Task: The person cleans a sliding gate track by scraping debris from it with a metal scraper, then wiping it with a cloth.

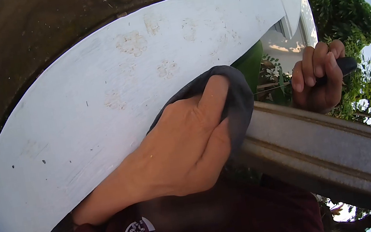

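Note:
My left hand [172, 152] reaches in from the lower left and grips a dark grey cloth [234, 88], which bunches around its fingers. The cloth lies against the lower edge of a broad white panel [63, 111] with a curved top edge. Brown smudges like paw prints and small dark specks mark the panel. At the right, my right hand [318, 78] has its fingers curled around a black handle [347, 65]. A thin line, perhaps a shaft, runs left from that hand towards the cloth; the tool's exact kind cannot be made out.
A pale grooved beam [325, 142] slants across the lower right, below my right hand. White moulding [286, 0] stands at the panel's far end. A green leaf [251, 66] and leafy trees [344, 13] are behind. My maroon shirt [193, 226] fills the bottom.

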`<action>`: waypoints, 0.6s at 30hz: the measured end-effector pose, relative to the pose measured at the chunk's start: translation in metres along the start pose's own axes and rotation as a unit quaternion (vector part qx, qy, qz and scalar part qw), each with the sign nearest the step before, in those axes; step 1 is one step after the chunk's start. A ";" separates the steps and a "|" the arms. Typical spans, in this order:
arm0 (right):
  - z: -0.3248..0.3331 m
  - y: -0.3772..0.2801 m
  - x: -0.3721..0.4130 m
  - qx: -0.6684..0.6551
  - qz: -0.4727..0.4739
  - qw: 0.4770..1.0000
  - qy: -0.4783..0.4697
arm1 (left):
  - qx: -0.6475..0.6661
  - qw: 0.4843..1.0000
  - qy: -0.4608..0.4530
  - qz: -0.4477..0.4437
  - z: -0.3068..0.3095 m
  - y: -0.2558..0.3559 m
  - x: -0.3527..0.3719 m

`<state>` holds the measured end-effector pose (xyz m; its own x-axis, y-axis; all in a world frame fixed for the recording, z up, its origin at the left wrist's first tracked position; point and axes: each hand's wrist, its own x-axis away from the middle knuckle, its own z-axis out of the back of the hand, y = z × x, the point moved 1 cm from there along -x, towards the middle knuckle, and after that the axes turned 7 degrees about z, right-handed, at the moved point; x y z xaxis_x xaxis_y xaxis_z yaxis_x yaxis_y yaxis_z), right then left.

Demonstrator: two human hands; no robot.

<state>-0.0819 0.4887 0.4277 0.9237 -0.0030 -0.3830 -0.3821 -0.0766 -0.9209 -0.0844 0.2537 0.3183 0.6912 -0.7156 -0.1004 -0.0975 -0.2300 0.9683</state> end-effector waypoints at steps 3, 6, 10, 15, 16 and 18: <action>-0.001 0.006 0.007 0.042 -0.017 0.998 0.040 | -0.023 0.992 -0.072 0.102 0.003 0.010 -0.009; -0.012 0.019 0.021 0.069 -0.013 0.994 0.081 | -0.119 0.992 -0.016 0.026 -0.016 -0.007 0.000; -0.005 0.038 0.036 0.062 -0.001 0.994 0.093 | -0.154 0.987 0.007 -0.042 -0.014 -0.028 0.000; 0.036 0.039 0.059 0.071 0.011 0.987 0.141 | -0.236 0.971 -0.032 -0.009 -0.037 -0.038 -0.021; 0.035 0.038 0.062 0.079 0.009 0.986 0.145 | -0.251 0.968 -0.016 -0.020 -0.038 -0.040 -0.019; 0.029 0.038 0.072 0.085 0.010 0.982 0.168 | -0.279 0.959 0.009 -0.043 -0.038 -0.041 -0.019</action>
<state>-0.0306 0.5147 0.3634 0.8614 -0.3342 -0.3824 -0.3729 0.0950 -0.9230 -0.0663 0.3020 0.2889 0.6922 -0.6970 -0.1872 0.3566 0.1049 0.9284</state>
